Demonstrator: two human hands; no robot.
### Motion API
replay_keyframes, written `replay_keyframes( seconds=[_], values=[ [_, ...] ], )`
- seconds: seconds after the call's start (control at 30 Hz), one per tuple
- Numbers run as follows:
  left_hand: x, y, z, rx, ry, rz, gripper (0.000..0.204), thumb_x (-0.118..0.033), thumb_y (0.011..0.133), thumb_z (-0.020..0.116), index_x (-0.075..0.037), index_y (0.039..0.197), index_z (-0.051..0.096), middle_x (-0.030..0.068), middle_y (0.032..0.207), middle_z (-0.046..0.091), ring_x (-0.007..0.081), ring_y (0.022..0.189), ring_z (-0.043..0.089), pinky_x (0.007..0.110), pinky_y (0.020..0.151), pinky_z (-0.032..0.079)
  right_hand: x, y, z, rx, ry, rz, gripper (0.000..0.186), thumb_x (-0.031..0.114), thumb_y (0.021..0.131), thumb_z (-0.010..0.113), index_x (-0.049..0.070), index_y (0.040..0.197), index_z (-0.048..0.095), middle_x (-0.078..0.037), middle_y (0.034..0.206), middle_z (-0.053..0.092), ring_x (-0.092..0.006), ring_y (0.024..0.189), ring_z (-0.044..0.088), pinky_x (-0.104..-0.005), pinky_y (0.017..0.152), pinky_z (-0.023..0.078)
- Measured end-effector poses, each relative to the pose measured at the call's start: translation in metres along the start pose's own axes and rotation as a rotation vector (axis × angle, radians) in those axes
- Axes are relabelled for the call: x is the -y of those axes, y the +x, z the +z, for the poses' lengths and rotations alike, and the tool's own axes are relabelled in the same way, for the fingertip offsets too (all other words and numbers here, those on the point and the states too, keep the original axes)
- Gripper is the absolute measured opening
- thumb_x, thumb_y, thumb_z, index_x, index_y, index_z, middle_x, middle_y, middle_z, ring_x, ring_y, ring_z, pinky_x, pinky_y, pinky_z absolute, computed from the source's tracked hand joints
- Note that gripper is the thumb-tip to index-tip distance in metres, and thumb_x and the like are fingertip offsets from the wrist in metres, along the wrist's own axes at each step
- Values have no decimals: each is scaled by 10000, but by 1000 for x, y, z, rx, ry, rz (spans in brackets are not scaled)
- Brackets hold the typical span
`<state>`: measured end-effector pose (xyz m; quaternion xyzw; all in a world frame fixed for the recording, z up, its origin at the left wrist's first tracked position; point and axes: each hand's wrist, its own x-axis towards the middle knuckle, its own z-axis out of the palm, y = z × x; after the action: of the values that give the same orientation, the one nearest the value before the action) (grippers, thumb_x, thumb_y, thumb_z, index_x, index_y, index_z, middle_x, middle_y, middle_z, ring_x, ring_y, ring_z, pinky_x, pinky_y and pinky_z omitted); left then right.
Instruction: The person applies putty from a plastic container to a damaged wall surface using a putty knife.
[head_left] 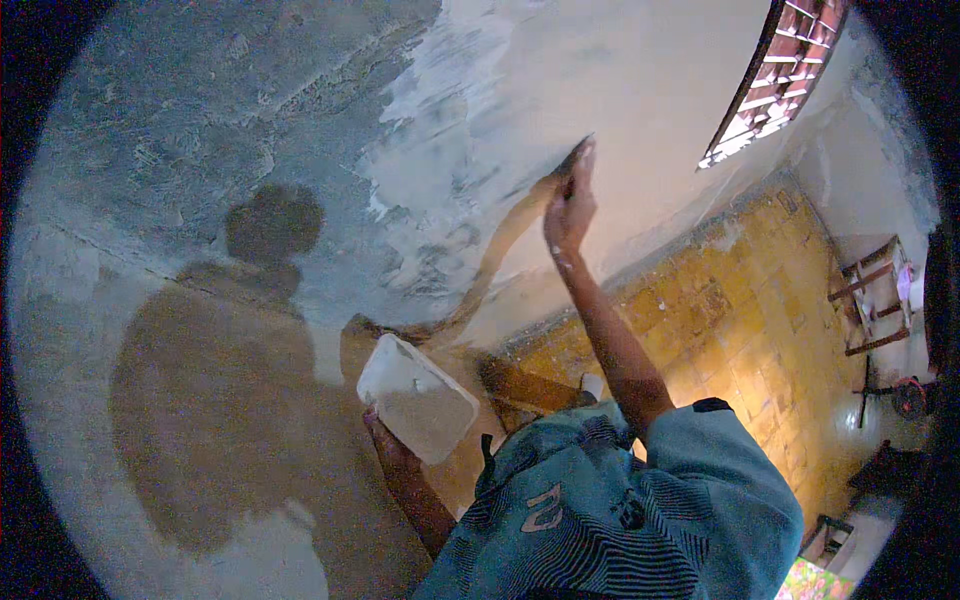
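Observation:
My right hand (pixel 569 208) is raised against the wall (pixel 515 90), closed on a thin flat tool (pixel 581 152) whose dark edge lies at the pale, smeared coating beside a rough grey patch (pixel 200 100). My left hand (pixel 390 437), lower down, grips the side of a white rectangular tray (pixel 418 382) with pale material on it. My forearms come up from a teal patterned shirt. A large shadow of my head and body falls on the wall at the left, and another of my right arm runs below the tool.
A barred window (pixel 772 75) is at the upper right. The yellow tiled floor (pixel 740 300) runs along the wall's foot. At the far right stand a wooden chair (pixel 870 295), a dark round object like a fan (pixel 906 398) and other dark furniture (pixel 885 470).

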<state>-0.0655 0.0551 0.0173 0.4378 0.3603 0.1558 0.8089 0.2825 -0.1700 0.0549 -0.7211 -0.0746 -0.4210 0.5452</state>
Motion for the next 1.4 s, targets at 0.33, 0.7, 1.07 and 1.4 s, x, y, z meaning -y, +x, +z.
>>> replay_keyframes(
  seconds=[0.33, 0.7, 1.07, 1.4],
  values=[
    [-1, -16, -1, -156, -27, -41, 535, -509, 915, 406, -66, 1193, 515, 112, 1138, 561, 274, 1015, 564, 436, 845, 490, 71, -130, 32, 340, 132, 54, 701, -158, 774, 394, 43, 1442, 324, -231, 1438, 375, -366, 1310, 394, -375, 1044, 357],
    [-7, -31, -17, -256, 20, -34, 570, -527, 906, 439, -67, 1238, 487, 120, 1214, 526, 293, 1079, 531, 449, 907, 455, 47, -70, -17, 138, 110, 394, 622, -119, 846, 379, 27, 1448, 319, -200, 1446, 398, -102, 800, 534, -229, 666, 441],
    [9, -15, -7, -126, 9, -43, 573, -511, 900, 442, -56, 1245, 495, 131, 1181, 552, 301, 1060, 551, 453, 887, 467, 74, -162, 2, 371, 264, 80, 659, -155, 828, 401, 53, 1449, 331, -189, 1452, 398, -257, 1195, 547, -301, 842, 462],
    [-2, -11, 18, -29, -50, -57, 554, -466, 905, 432, -37, 1246, 509, 132, 1129, 590, 297, 1017, 591, 458, 845, 495, -49, 10, -43, 48, -40, 230, 503, 21, 908, 419, 8, 1410, 383, -198, 1234, 584, -225, 864, 594, -323, 751, 481]
  ],
)
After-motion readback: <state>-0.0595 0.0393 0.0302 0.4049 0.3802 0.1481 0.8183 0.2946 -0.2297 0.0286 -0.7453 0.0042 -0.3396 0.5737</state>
